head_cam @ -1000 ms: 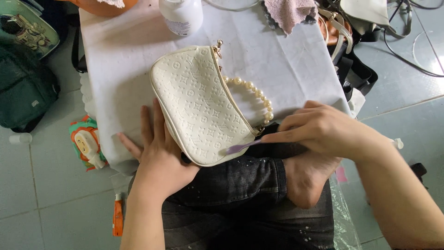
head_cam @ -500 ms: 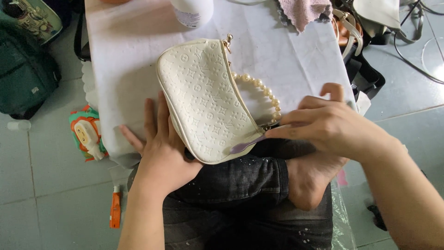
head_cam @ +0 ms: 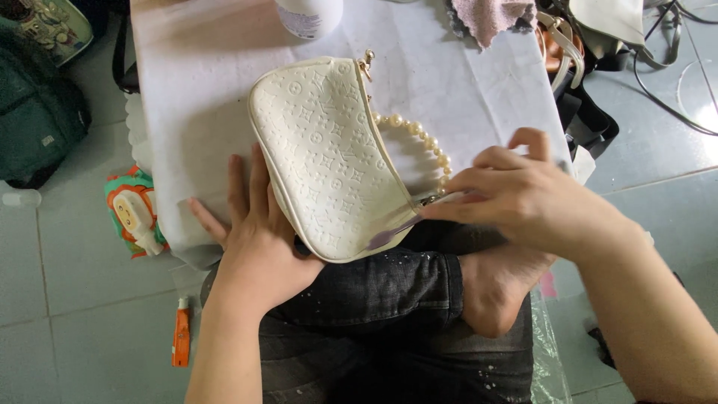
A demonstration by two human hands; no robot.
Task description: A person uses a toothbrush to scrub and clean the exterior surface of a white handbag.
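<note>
Cream embossed handbag (head_cam: pixel 329 157) lies flat on a white-covered low table (head_cam: pixel 479 97), near edge overhanging the person's dark jeans (head_cam: pixel 389 292). Landmark: the handbag.

Left hand (head_cam: pixel 258 243) lies open and flat, palm down, fingers spread, pressed against the handbag's lower-left curved edge. It grips nothing.

Right hand (head_cam: pixel 523 198) sits at the handbag's lower-right corner, fingers pinched closed around a thin purple brush (head_cam: pixel 393 233). The brush head touches the handbag's face close to the bottom rim. Index finger lifted above the others.

Pearl-bead handle (head_cam: pixel 419 138) arcs off the handbag's right side, from a gold clasp (head_cam: pixel 366 61) at the top corner down to the corner by the right hand; it rests on the cloth.

Beyond the handbag's top: base of a white bottle (head_cam: pixel 308 16), partly cut off. Up and to the right: pink cloth (head_cam: pixel 490 15), then a heap of straps and other bags (head_cam: pixel 583 52) past the table edge.

Left of the handbag, on the tiled floor: an orange-and-green packet (head_cam: pixel 133 213), a dark green bag (head_cam: pixel 37 112). Below-left, an orange tube (head_cam: pixel 180 340).

A bare foot (head_cam: pixel 497 288) rests on the jeans below the right hand.
</note>
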